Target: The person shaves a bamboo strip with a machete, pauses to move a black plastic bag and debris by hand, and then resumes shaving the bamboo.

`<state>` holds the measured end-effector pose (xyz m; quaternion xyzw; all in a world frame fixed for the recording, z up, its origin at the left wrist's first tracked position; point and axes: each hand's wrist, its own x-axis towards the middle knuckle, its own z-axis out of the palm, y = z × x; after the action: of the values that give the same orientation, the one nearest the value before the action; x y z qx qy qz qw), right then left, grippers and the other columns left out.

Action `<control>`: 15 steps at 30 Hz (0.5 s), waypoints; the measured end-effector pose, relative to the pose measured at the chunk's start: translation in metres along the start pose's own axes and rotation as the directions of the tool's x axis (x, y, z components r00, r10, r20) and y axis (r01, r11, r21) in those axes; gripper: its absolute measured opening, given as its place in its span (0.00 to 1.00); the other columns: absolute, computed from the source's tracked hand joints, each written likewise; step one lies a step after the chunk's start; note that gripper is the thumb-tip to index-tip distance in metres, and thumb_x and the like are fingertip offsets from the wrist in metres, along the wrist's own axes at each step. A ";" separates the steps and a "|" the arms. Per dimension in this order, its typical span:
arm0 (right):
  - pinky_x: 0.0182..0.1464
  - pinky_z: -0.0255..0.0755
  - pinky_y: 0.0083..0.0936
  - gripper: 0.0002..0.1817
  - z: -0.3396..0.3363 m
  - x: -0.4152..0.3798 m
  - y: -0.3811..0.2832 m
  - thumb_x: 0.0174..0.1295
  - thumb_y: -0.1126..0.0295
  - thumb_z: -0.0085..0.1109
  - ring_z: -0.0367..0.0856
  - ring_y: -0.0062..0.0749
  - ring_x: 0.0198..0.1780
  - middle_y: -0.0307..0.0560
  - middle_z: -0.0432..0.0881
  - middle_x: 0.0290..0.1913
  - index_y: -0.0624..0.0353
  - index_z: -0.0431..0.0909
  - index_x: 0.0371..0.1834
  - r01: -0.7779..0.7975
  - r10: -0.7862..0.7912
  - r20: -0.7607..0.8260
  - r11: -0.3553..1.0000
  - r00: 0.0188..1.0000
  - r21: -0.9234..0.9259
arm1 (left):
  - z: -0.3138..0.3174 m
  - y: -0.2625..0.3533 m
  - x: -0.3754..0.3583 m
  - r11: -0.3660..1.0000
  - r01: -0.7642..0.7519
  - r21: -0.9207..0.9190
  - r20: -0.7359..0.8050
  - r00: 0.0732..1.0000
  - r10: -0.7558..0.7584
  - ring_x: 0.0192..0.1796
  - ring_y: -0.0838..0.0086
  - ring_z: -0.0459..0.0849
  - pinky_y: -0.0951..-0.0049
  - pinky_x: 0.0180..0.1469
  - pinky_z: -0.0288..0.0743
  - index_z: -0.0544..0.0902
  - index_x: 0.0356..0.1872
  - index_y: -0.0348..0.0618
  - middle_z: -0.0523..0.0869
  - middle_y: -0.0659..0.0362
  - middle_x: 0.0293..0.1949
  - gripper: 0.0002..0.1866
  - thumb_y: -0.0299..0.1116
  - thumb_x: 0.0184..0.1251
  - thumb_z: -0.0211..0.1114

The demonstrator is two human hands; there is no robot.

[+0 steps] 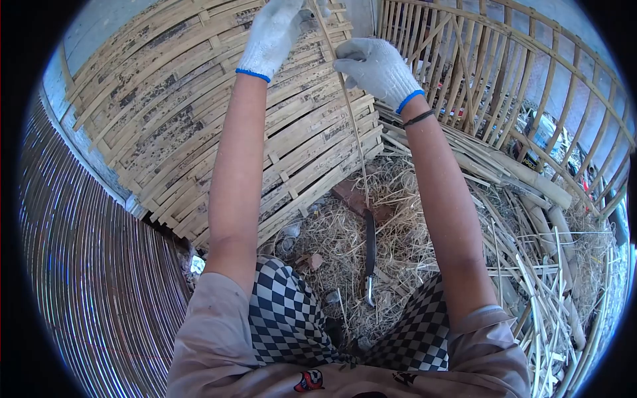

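A long, thin bamboo strip [353, 123] slants down from the top edge to the ground in front of me. My left hand [272, 40], in a white knit glove with a blue cuff, grips it near its upper part, where some fingers leave the view. Lower down, my right hand [381, 66], gloved alike, has thumb and fingers closed around the strip. Between my knees lies a knife-like tool [370, 245] with a long dark part and a shiny metal end, on pale bamboo shavings [405, 232]. The strip's lower end comes down close to it.
A slatted bamboo panel [199, 119] leans at the left and centre. To the right stands a bamboo fence [491, 73], with bamboo poles [531, 182] and split strips [541, 318] below it. A reddish-brown block [352, 196] sits among the shavings.
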<state>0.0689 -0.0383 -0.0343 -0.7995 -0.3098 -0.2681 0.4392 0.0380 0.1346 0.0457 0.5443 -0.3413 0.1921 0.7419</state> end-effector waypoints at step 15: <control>0.40 0.84 0.25 0.15 0.034 -0.004 -0.015 0.70 0.62 0.65 0.91 0.25 0.34 0.46 0.91 0.38 0.61 0.88 0.51 0.140 -0.141 -0.003 0.984 0.990 -0.110 | -0.011 0.008 0.027 0.965 -0.258 0.039 -0.152 0.953 0.261 0.17 0.78 0.70 0.72 0.18 0.65 0.79 0.35 0.46 0.71 0.68 0.19 0.24 0.57 0.80 0.61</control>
<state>0.0606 -0.0033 -0.0445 -0.7971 -0.3478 -0.3192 0.3765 0.0548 0.1455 0.0679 0.4850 -0.3487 0.3330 0.7296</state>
